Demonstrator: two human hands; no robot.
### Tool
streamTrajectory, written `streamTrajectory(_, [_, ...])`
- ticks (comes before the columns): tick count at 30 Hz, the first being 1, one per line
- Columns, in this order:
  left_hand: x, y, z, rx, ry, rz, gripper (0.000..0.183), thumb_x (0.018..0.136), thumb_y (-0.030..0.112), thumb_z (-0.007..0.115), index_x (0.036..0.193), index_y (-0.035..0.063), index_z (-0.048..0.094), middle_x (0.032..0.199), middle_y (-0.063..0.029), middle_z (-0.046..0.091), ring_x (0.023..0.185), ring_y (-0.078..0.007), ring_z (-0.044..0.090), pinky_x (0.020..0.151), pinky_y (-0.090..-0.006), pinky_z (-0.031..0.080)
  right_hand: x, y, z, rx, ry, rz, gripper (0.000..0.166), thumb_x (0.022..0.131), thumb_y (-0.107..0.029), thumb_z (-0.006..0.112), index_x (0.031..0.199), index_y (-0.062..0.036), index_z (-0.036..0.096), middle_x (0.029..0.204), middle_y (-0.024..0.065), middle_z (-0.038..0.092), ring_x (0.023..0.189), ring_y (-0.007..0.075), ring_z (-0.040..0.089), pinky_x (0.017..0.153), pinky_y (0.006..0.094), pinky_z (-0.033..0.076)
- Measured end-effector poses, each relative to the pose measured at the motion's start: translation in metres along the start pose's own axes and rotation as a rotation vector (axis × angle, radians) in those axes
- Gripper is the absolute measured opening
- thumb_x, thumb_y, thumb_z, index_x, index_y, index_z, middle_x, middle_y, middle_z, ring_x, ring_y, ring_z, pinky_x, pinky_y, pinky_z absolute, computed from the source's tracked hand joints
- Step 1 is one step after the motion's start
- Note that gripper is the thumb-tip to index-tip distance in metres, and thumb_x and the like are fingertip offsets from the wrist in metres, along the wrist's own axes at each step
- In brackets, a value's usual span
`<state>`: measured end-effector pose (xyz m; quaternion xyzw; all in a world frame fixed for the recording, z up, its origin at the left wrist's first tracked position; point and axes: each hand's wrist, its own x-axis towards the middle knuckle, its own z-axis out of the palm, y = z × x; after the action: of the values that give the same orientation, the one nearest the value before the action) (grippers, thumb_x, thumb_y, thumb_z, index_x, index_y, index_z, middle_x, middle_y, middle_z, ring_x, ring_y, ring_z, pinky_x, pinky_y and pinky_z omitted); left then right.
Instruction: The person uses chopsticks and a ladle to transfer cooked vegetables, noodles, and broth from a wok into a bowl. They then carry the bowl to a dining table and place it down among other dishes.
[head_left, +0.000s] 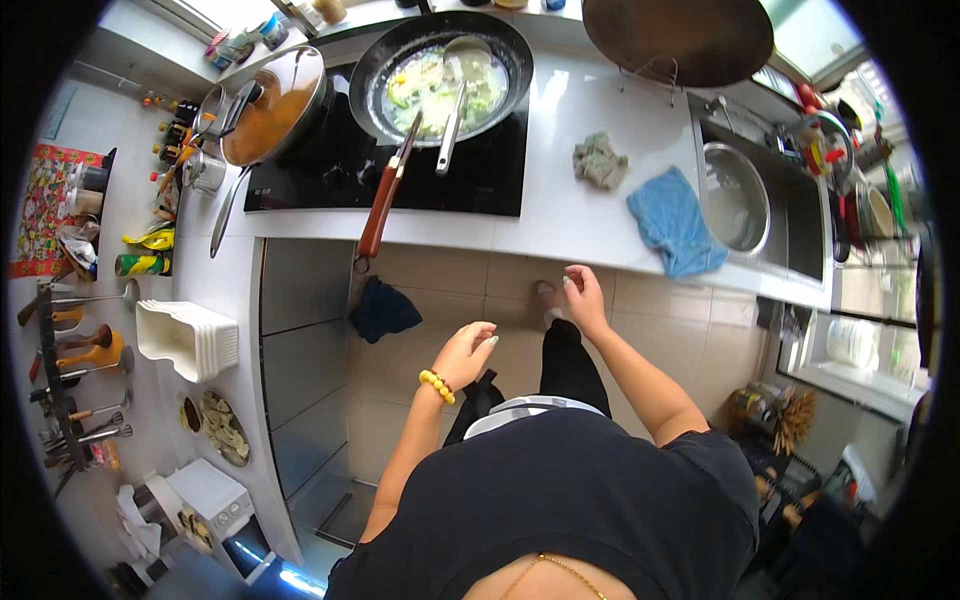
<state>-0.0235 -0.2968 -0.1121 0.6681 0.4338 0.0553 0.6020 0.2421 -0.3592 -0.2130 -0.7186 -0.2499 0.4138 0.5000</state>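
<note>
My left hand (466, 351), with a yellow bead bracelet at the wrist, hangs loosely curled over the floor and holds nothing. Nearer the counter edge, my right hand (586, 300) is likewise bare, fingers slightly bent. Ahead, a dark wok (365, 94) on the black cooktop (465, 187) holds pale broth with greens and bits of yellow. A metal ladle (450, 131) rests in it. The wok's reddish handle (380, 214) juts past the counter front. To its left, a pan (324, 105) stands under a glass lid (281, 105), with orange-brown contents showing through.
A grey-green rag (600, 161) and a blue cloth (675, 221) lie on the counter beside the sink (799, 225), which holds a metal basin (735, 199). White containers (187, 337) and a plate of pale food pieces (223, 431) occupy the left counter. A dark cloth (385, 309) is below the counter.
</note>
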Motion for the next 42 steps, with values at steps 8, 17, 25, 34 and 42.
streamTrajectory(8, [-0.108,-0.07,-0.042,-0.015,-0.096,-0.068,0.026,0.091,0.012,0.056,0.114,0.0003,0.057,0.105,-0.0129,0.063,0.097,-0.0194,0.061,0.086,-0.0306,0.048,0.047,0.047,0.063,1.387,0.263,0.511,0.078,0.09,-0.07,0.017,0.133,-0.0089,0.038,0.137,0.0157,0.042,0.129,0.0313,0.039,0.107,0.0511,0.031])
streamTrajectory(17, [-0.155,-0.096,-0.036,-0.062,0.008,-0.083,0.023,0.092,0.012,0.055,0.113,0.0016,0.058,0.102,-0.0072,0.063,0.093,-0.0147,0.059,0.084,-0.0277,0.047,0.077,-0.006,0.095,1.605,0.473,0.537,0.068,0.087,-0.071,0.027,0.111,-0.0145,0.056,0.114,0.0046,0.056,0.098,0.0233,0.052,0.082,0.0465,0.045])
streamTrajectory(25, [-0.163,-0.11,-0.009,-0.134,0.004,-0.122,0.022,0.093,0.012,0.055,0.113,0.0017,0.058,0.102,-0.0055,0.063,0.092,-0.0114,0.058,0.083,-0.026,0.047,0.082,0.019,0.11,1.672,0.36,0.523,0.075,0.087,-0.072,0.017,0.119,-0.0153,0.054,0.121,0.0059,0.055,0.106,0.0265,0.05,0.093,0.049,0.038])
streamTrajectory(34, [-0.176,-0.116,0.016,-0.143,0.01,-0.162,0.023,0.093,0.011,0.054,0.114,0.0014,0.058,0.104,-0.006,0.063,0.096,-0.0119,0.059,0.085,-0.0261,0.046,0.087,0.044,0.122,1.413,0.529,0.607,0.08,0.089,-0.071,0.008,0.102,-0.0109,0.061,0.09,0.0029,0.067,0.087,0.0198,0.059,0.091,0.0426,0.034])
streamTrajectory(42, [-0.172,-0.129,0.031,-0.194,0.001,-0.16,0.021,0.094,0.011,0.053,0.113,0.0013,0.058,0.105,-0.0056,0.063,0.097,-0.0114,0.059,0.086,-0.0265,0.047,0.072,0.047,0.123,1.316,0.487,0.532,0.07,0.09,-0.068,0.019,0.097,-0.0097,0.057,0.081,0.0043,0.065,0.074,0.02,0.061,0.076,0.0382,0.045])
